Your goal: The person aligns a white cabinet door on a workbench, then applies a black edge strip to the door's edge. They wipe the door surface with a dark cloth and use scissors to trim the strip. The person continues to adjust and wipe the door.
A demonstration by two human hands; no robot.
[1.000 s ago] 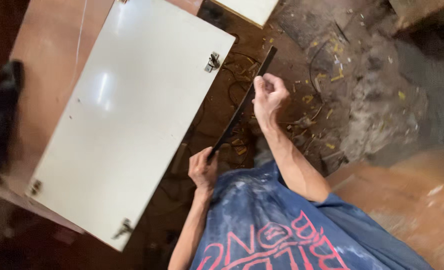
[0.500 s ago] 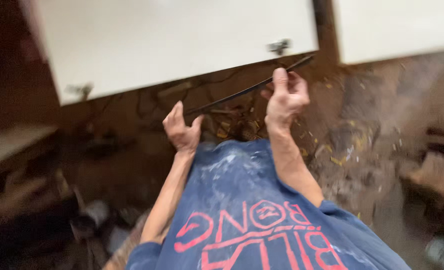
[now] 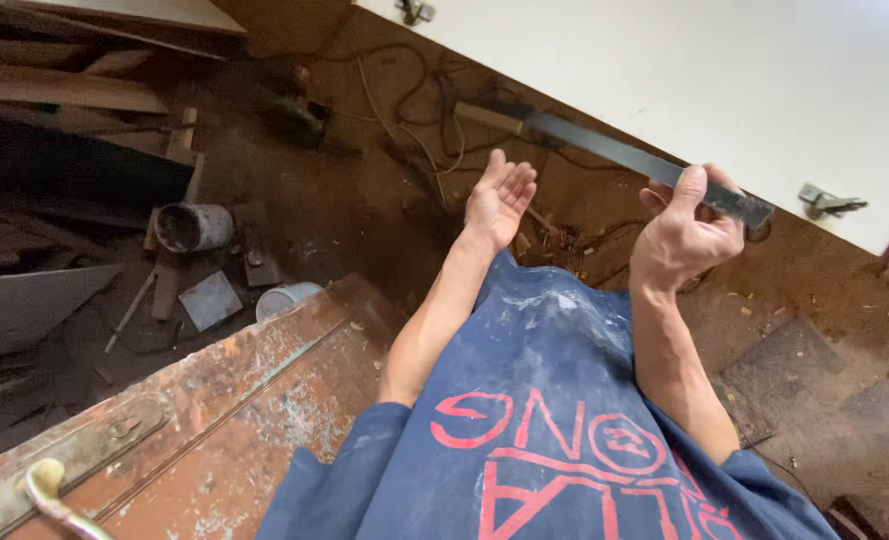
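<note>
Head view showed your right hand (image 3: 687, 232) gripping the long dark metal bar (image 3: 625, 160) — your left hand (image 3: 500, 198) spread wide, holding nothing, beside it.

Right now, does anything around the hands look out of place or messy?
Yes. Loose cables snake across the dirty floor, a grey can lies tipped by scrap wood, and the right hand holds a long saw blade by one end only.

Cluttered woodworking workshop: offcuts (image 3: 75, 90), sawdust floor (image 3: 345, 200)
</note>
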